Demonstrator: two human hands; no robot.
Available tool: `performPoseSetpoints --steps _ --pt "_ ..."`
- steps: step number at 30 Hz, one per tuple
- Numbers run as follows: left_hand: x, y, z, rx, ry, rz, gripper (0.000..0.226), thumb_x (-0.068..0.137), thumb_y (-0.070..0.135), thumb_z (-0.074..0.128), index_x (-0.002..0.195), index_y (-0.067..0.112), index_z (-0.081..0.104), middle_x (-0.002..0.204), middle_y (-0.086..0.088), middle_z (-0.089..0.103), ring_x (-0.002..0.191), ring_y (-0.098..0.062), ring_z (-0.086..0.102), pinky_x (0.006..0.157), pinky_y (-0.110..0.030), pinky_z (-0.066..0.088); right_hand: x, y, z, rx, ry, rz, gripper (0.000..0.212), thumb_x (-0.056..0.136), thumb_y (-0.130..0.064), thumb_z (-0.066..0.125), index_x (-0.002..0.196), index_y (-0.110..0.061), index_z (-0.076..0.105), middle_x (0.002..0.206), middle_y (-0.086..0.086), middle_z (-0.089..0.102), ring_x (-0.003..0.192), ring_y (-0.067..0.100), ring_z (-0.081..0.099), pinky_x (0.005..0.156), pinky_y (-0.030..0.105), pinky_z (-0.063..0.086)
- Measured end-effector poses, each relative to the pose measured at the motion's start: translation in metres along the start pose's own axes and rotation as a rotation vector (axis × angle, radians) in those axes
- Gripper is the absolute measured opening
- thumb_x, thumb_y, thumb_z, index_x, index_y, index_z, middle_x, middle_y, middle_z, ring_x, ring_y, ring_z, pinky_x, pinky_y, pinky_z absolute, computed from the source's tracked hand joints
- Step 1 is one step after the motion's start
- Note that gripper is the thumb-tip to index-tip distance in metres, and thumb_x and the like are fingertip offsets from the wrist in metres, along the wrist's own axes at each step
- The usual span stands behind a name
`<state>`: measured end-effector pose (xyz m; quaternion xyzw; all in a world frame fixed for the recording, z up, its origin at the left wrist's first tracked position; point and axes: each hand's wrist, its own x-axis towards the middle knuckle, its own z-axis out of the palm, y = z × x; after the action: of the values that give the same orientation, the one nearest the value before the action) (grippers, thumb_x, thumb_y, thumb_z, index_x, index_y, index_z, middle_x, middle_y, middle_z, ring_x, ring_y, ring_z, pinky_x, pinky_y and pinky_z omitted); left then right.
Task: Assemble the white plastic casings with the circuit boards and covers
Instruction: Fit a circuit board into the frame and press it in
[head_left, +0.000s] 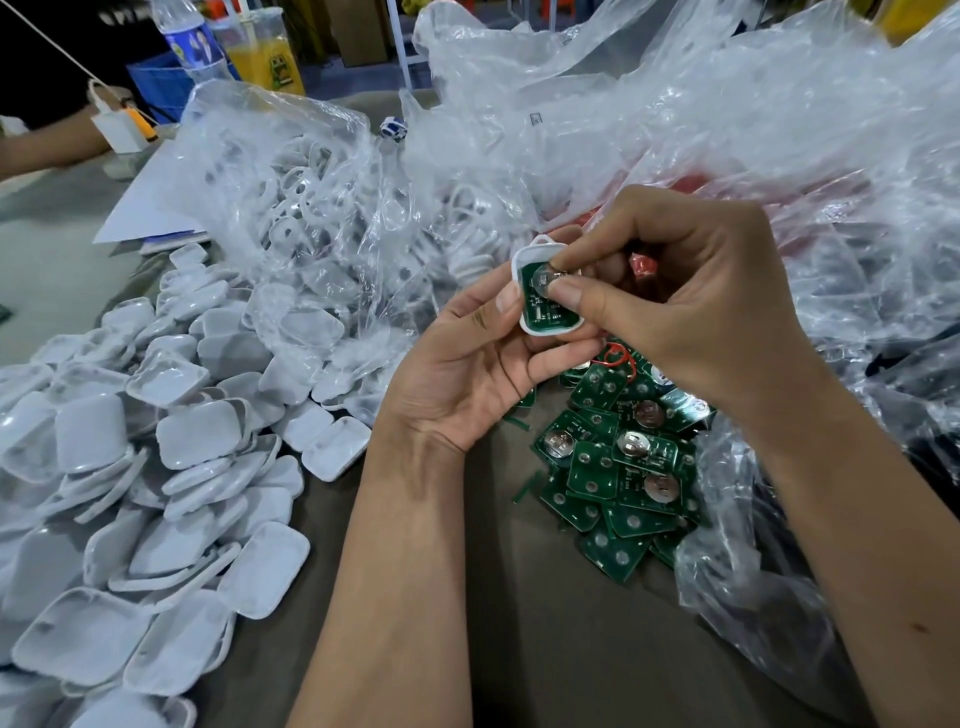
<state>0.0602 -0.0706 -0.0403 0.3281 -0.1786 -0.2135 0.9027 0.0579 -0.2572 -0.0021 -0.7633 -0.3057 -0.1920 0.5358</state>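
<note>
My left hand (467, 374) grips a white plastic casing (524, 325) from below and the left, thumb on its left rim. A green circuit board (540, 304) with a silver coin cell lies inside the casing. My right hand (691, 301) pinches the board from the right, thumb and forefinger on its upper part. Both hands are raised above the table. Below them lies a heap of loose green circuit boards (618, 467). A big pile of white plastic covers (156, 467) fills the left side.
Clear plastic bags (675, 119) are crumpled across the back and right; one bag (291, 208) holds white ring-shaped casings. The grey table (519, 623) shows bare in front. At the far left are a water bottle (189, 41), a drink cup, a white charger and another person's arm (47, 148).
</note>
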Motion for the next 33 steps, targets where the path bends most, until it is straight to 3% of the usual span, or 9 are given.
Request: performPoseSetpoints --steps 3,5,10,13,16,22,25,31,33 --pt "0.0 0.0 0.001 -0.007 0.01 0.001 0.054 0.076 0.013 0.087 0.125 0.0 0.069 0.112 -0.021 0.073 0.095 -0.037 0.075 0.08 -0.042 0.064 0.001 0.001 -0.001 0.026 -0.017 -0.007 0.012 0.085 -0.006 0.085 0.093 -0.004 0.075 0.075 0.014 0.063 0.089 0.0 0.071 0.077 0.016 0.053" --pt "0.0 -0.001 0.002 -0.013 0.011 0.0 0.056 0.075 0.012 0.087 0.125 -0.001 0.068 0.113 -0.023 0.072 0.094 -0.038 0.075 0.08 -0.043 0.064 0.001 0.0 -0.001 0.033 -0.027 -0.014 0.012 0.085 -0.005 0.084 0.093 -0.004 0.075 0.074 0.012 0.061 0.084 -0.004 0.068 0.076 0.013 0.05" --pt "-0.001 -0.001 0.003 -0.028 0.008 0.005 0.052 0.074 0.01 0.087 0.122 -0.003 0.069 0.112 -0.024 0.072 0.093 -0.04 0.075 0.079 -0.045 0.064 0.001 -0.001 -0.002 0.02 -0.029 -0.016 0.012 0.086 -0.008 0.084 0.093 -0.005 0.075 0.072 0.014 0.059 0.076 0.002 0.066 0.065 0.02 0.049" --pt "-0.001 -0.001 0.004 -0.037 0.057 0.012 0.053 0.069 0.009 0.09 0.116 -0.004 0.071 0.108 -0.026 0.072 0.09 -0.043 0.075 0.076 -0.046 0.064 0.002 -0.003 0.001 0.024 -0.002 -0.002 0.016 0.085 -0.008 0.084 0.099 -0.007 0.075 0.074 0.005 0.057 0.064 0.023 0.058 0.056 0.029 0.048" --pt "-0.001 -0.001 0.004 -0.032 0.075 0.02 0.051 0.068 0.009 0.09 0.115 -0.003 0.072 0.109 -0.025 0.073 0.092 -0.042 0.075 0.077 -0.046 0.064 0.001 -0.004 0.004 -0.001 0.021 -0.005 0.016 0.085 -0.006 0.082 0.098 -0.008 0.073 0.076 0.003 0.058 0.065 0.03 0.057 0.054 0.028 0.047" --pt "0.0 0.0 0.004 -0.05 0.092 0.019 0.055 0.073 0.008 0.087 0.122 -0.005 0.067 0.113 -0.026 0.071 0.095 -0.04 0.075 0.078 -0.043 0.064 0.002 -0.005 0.004 -0.098 0.02 -0.048 0.007 0.087 -0.006 0.081 0.093 -0.008 0.078 0.082 0.006 0.065 0.079 0.018 0.069 0.063 0.032 0.054" --pt "0.0 0.0 0.005 -0.051 0.095 0.017 0.049 0.075 0.009 0.083 0.121 -0.003 0.069 0.112 -0.025 0.072 0.094 -0.039 0.075 0.079 -0.041 0.064 0.003 -0.004 0.002 -0.147 0.008 -0.069 0.005 0.089 -0.006 0.08 0.094 -0.008 0.08 0.085 -0.001 0.067 0.084 0.005 0.068 0.07 0.017 0.049" --pt "0.002 -0.002 0.008 -0.106 0.119 0.017 0.056 0.072 0.004 0.082 0.122 -0.01 0.061 0.106 -0.031 0.071 0.087 -0.042 0.076 0.075 -0.042 0.064 0.003 -0.001 0.001 -0.171 0.005 -0.063 0.008 0.093 -0.006 0.075 0.099 -0.008 0.08 0.089 0.007 0.071 0.084 0.02 0.07 0.074 0.027 0.053" --pt "0.002 -0.001 0.011 -0.138 0.101 0.023 0.057 0.069 0.003 0.086 0.12 -0.011 0.063 0.106 -0.032 0.07 0.088 -0.043 0.075 0.076 -0.044 0.064 0.003 -0.001 0.002 -0.107 0.023 -0.053 0.01 0.097 -0.008 0.07 0.102 -0.006 0.079 0.091 0.006 0.073 0.084 0.015 0.07 0.075 0.024 0.052"
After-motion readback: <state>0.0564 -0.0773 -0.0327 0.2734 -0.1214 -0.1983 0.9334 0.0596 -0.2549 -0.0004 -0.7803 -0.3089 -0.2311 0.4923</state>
